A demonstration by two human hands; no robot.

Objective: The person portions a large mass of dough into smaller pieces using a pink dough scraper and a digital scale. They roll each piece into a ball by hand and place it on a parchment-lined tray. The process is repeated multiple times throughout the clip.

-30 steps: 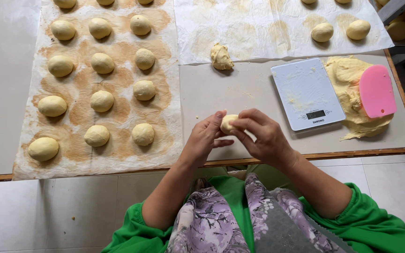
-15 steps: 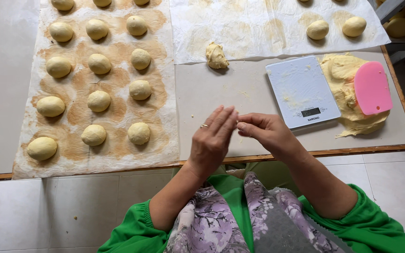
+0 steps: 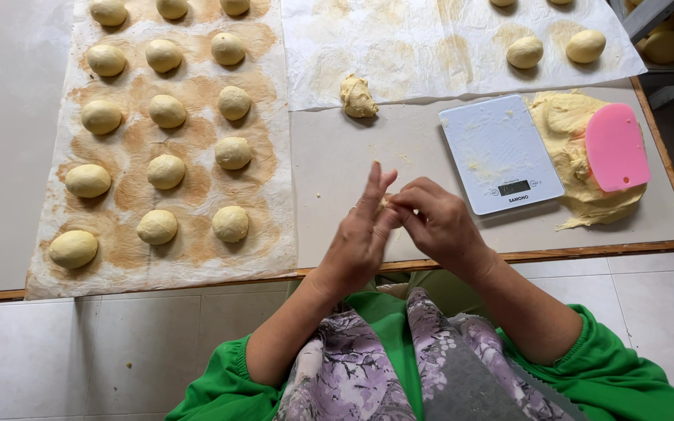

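White scale [image 3: 501, 153], pink scraper [image 3: 616, 146]

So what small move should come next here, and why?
Probably keep rolling the dough piece between the left hand and right hand until it is as smooth as the dough balls on the paper. Only a sliver shows between the palms, so its shape cannot be told.

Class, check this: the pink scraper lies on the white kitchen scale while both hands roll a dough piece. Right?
Not quite. The head view shows the pink scraper lying on the dough mass beside the white kitchen scale. The left hand and right hand do hold a dough piece.
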